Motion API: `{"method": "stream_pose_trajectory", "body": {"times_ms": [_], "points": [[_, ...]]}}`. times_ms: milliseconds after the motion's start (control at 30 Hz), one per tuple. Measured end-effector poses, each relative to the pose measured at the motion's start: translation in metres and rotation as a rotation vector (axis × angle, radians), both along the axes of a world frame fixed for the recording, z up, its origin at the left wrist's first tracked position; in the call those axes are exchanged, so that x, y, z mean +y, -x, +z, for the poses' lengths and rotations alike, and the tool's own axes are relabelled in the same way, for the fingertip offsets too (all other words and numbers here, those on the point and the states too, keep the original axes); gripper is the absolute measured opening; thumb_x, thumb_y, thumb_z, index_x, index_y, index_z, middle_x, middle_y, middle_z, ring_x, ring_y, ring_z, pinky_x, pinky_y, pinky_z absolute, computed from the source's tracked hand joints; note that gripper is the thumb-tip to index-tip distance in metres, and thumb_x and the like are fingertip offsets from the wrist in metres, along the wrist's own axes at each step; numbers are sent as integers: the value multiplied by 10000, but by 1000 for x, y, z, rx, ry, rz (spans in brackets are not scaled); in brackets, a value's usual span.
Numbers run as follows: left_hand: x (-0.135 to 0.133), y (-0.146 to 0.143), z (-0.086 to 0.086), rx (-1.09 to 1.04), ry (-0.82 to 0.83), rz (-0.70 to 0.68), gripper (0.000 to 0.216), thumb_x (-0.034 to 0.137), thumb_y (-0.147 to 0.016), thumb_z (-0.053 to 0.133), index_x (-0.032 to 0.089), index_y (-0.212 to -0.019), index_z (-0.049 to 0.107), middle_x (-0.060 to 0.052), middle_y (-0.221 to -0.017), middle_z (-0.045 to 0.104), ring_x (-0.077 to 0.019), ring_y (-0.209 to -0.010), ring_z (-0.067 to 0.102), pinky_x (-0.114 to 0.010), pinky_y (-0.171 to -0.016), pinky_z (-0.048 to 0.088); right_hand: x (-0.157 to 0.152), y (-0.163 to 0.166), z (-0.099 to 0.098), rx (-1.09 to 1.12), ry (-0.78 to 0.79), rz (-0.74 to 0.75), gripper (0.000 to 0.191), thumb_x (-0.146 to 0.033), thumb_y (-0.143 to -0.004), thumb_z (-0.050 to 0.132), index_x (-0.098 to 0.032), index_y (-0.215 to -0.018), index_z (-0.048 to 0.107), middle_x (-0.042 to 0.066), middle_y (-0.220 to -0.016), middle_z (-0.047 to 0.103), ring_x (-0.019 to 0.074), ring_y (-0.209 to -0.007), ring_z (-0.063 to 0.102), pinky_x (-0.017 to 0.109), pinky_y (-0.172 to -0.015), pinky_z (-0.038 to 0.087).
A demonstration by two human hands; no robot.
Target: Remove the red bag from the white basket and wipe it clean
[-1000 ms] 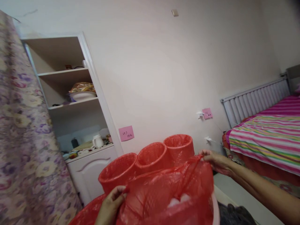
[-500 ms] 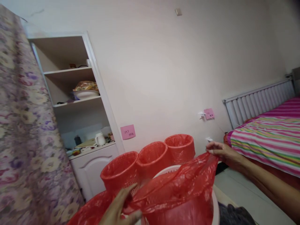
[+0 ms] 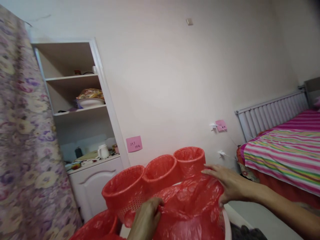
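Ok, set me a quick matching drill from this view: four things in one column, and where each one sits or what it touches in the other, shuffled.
Things
1. left hand
2. right hand
3. pink note
4. striped blanket

Places
A. on the bed at the right edge
B. stuck on the wall beside the shelf unit
C. gripping the near left side of the red bag
D. laid flat on the red bag's far right side

Pairs: 1-C, 2-D, 3-B, 4-A

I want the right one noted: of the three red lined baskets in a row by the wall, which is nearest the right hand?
The far red mesh basket, rightmost; the right hand lies just beside it.
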State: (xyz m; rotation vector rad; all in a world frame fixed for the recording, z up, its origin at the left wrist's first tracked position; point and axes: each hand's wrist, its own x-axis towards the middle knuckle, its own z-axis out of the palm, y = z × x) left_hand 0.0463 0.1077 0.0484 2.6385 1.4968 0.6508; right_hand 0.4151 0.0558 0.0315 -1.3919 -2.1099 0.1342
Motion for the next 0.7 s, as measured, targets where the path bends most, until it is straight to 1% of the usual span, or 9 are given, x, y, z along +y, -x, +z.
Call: {"method": "stream_pose_trajectory", "body": {"times_ms": [67,133,200,267,300,367,467,567,700], "points": [[1,-3,0,-51,-32,-49,244,107,-725,433,203,-831,632,-68,-879,688,-233,-845,646,-343,-774,467,1,13,3,-62,-42,-13,1018,-397,-505,874,-236,-1434,491,179,-1501,423,426,-1326,406,532,-1088,334],[-1,-2,0,-87,-56,-69,239,69,-678,427,207,-807,571,-55,-874,656,-205,-839,630,-315,-776,472,4,24,6,-41,-63,8,882,-319,-518,839,-238,-1354,569,157,-1355,565,395,-1195,506,488,-997,391],[-5,3,-1,-44,-37,-48,296,59,-663,450,204,-883,585,-86,-1040,679,-210,-978,643,-317,-870,480,8,30,7,54,-71,14,553,-221,-567,749,-220,-1115,678,95,-1084,678,304,-972,586,389,-845,423],[-11,7,-2,92,0,-37,329,90,-701,490,197,-980,629,-134,-1339,606,-242,-1142,623,-348,-971,467,15,32,6,175,-82,6,243,-136,-604,618,-198,-837,644,21,-811,652,206,-761,565,304,-696,382],[-14,9,-3,182,31,-25,321,118,-731,503,192,-1005,654,-149,-1463,514,-270,-1173,621,-375,-985,471,19,31,5,228,-85,3,170,-113,-609,563,-193,-757,590,-1,-734,612,178,-703,539,283,-650,357],[-19,9,-2,357,109,9,306,148,-771,496,173,-1000,698,-174,-1558,378,-329,-1124,659,-445,-951,502,25,29,2,337,-87,18,129,-113,-620,512,-196,-718,517,-15,-697,575,160,-684,527,262,-624,355],[-23,3,-1,493,174,96,324,141,-787,460,123,-972,725,-229,-1377,578,-393,-1002,700,-518,-858,534,31,25,-3,498,-67,55,107,-172,-657,518,-197,-759,497,6,-762,609,173,-739,563,259,-644,403],[-22,-1,1,425,100,124,338,143,-819,429,86,-1001,709,-216,-1128,711,-367,-994,696,-479,-862,534,31,22,-5,582,-42,75,118,-189,-647,526,-192,-764,508,12,-764,612,177,-736,566,265,-642,412],[-18,-3,-1,312,57,43,341,167,-769,540,162,-1063,715,-157,-1333,633,-295,-1113,649,-406,-970,490,25,18,-2,608,-25,83,123,-182,-631,564,-186,-750,533,5,-753,603,172,-723,539,267,-638,396]]}}
